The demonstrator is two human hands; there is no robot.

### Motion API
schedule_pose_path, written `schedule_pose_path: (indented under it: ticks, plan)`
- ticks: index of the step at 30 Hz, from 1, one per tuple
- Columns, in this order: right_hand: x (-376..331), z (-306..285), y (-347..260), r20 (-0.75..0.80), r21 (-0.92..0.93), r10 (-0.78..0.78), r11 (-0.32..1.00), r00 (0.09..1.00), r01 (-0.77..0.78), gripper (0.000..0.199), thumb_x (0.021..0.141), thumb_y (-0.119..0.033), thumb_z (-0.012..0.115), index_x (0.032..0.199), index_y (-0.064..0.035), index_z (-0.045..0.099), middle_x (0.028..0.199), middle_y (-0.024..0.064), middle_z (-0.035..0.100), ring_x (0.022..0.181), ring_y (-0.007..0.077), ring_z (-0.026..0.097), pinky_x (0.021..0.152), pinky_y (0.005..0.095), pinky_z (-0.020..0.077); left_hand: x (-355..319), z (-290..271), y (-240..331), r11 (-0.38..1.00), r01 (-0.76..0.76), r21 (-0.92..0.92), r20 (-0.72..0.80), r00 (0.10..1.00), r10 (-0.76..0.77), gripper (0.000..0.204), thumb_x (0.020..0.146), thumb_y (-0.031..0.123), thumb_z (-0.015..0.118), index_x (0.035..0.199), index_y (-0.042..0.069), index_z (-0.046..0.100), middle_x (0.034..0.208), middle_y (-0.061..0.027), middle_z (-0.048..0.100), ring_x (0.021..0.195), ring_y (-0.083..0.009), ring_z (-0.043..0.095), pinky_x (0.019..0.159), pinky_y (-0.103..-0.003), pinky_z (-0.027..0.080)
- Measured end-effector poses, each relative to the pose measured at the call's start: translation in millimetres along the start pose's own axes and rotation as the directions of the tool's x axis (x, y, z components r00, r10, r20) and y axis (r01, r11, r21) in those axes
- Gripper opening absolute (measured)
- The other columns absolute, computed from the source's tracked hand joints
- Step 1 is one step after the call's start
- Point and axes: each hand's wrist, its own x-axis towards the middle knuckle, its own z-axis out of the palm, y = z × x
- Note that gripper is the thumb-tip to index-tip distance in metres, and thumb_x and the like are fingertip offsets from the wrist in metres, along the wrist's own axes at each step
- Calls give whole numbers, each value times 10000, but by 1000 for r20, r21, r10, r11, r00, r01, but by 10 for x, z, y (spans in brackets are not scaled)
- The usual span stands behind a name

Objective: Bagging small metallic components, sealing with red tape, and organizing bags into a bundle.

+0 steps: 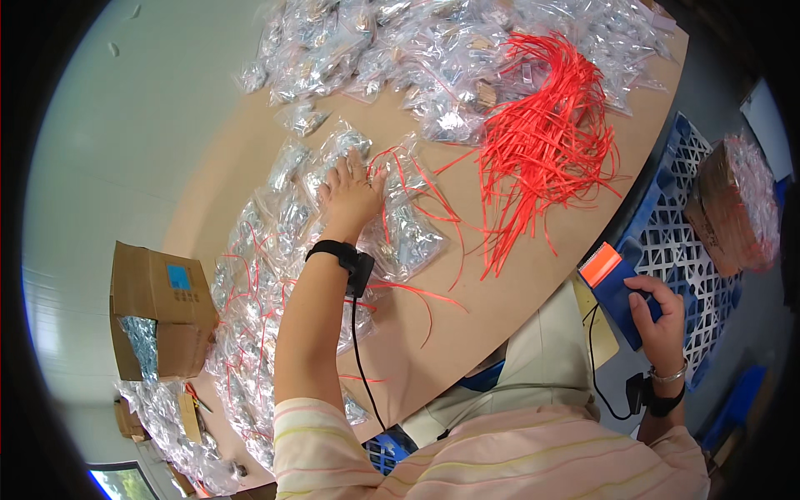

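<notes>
A: Where is the left hand?
B: The left hand (352, 187) is to the left of the heap of red strips (546, 142), well apart from it. It lies on the clear bags, fingers moderately spread and pointing away from the person.
A: And the bag nearest it?
B: That clear bag (408, 254) is also left of the heap, partly under the hand and partly showing to its right. A few loose red strips (442, 204) trail between bag and heap. I can't tell whether the fingertips pinch any plastic.
A: The right hand?
B: The right hand (662, 321) is nearer the person than the heap and off to its right, beyond the table (417, 333) edge, well away from the bag. Its fingers are half curled, with a narrow gap between thumb and forefinger. A blue thing with an orange patch (618, 292) is just behind it; I can't tell whether the hand grips it.
A: Anything else around the heap?
B: A big pile of bags (383, 50) beyond and left of it, and a cardboard box (183, 354) far left.
</notes>
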Motion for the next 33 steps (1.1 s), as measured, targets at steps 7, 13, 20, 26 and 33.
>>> schedule_pose_path:
  ticks: [7,13,20,26,33]
  plan:
    - [-91,-151,95,-19,69,48,997,999,-47,155,838,-71,613,964,6,659,897,96,692,761,135,647,700,235,460,317,-523,73,897,172,-407,55,985,-165,369,892,220,590,1201,20,568,1245,-193,538,1146,-337,507,928,-454,400]
    - [-106,-165,149,-46,51,24,998,999,-21,155,835,-69,618,963,8,659,903,92,693,757,128,637,698,234,458,640,-680,227,760,-40,-649,82,989,122,207,816,90,656,1019,69,684,1017,-136,617,1018,-309,562,885,-420,447]
    - [-143,-224,204,-44,-39,32,999,999,-34,150,828,-77,629,960,-18,669,897,77,695,753,125,636,693,228,452,868,-676,466,870,-486,-85,335,808,484,192,807,135,658,989,149,717,941,-62,673,938,-324,600,833,-407,485]
    - [-115,-256,213,-65,61,122,991,990,-118,154,836,-74,622,968,-10,668,893,79,691,762,119,631,712,226,450,976,-677,497,636,13,-771,96,991,96,113,885,108,594,887,18,663,827,-107,678,752,-226,682,652,-407,532]
    - [-151,-249,205,-41,135,21,991,999,-16,158,862,-63,605,992,6,662,929,73,681,802,106,612,730,230,454,777,-918,455,152,547,-823,539,837,-90,214,984,170,506,938,-25,579,847,-107,656,728,-177,664,629,-306,550]
